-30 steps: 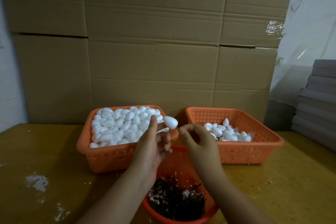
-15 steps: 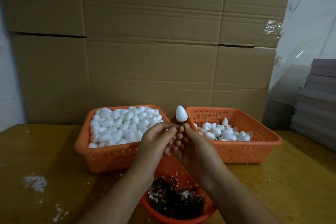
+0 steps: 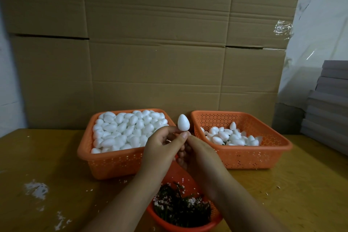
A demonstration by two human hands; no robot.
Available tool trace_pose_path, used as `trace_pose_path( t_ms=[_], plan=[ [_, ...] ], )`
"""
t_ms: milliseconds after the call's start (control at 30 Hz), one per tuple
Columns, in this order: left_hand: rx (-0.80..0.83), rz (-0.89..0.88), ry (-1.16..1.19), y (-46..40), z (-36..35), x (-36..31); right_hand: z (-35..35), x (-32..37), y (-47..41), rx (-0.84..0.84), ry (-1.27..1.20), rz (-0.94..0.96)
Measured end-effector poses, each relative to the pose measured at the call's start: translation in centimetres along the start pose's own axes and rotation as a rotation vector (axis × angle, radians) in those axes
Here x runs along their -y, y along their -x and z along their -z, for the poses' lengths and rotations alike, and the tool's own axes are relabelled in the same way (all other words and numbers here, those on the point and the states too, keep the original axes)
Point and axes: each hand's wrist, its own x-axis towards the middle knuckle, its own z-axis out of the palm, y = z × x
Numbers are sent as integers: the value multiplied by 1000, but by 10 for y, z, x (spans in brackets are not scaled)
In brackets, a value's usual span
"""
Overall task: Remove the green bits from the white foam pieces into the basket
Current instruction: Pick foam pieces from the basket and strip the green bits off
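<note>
An egg-shaped white foam piece (image 3: 183,122) stands upright, blunt end down, above the gap between the two rectangular baskets. My left hand (image 3: 162,144) and my right hand (image 3: 200,149) meet just under it, thumbs and fingertips pinching at its base. Any green bit there is hidden by the fingertips. A round orange basket (image 3: 216,214) below my wrists holds a dark heap of green bits (image 3: 180,209) mixed with white crumbs. My forearms cover part of it.
An orange basket (image 3: 113,164) at the left is heaped with foam pieces. A second orange basket (image 3: 250,158) at the right holds fewer. A cardboard wall stands behind, and stacked grey boards (image 3: 329,100) rise at the right. White crumbs (image 3: 36,189) dot the wooden table.
The foam piece turned from lying sideways in my left hand to standing upright. Both hands came together beneath it, and the green stem seen half a second ago is now covered.
</note>
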Motion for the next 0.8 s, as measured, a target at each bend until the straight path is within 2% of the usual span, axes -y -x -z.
trace_pose_path(
  t_ms=[133,333,433,600,800],
  plan=[
    [-7,-13,-31,-1,1,3,0,1,2,-35,70,78],
    [-13,81,39,-4,5,6,7,6,1,-256,308,292],
    [3,128,81,-5,7,5,11,9,0,-319,339,351],
    [19,159,134,-5,6,0,15,7,-1,-359,426,443],
    [-12,187,163,-6,7,-2,16,3,-1,-339,681,642]
  ],
)
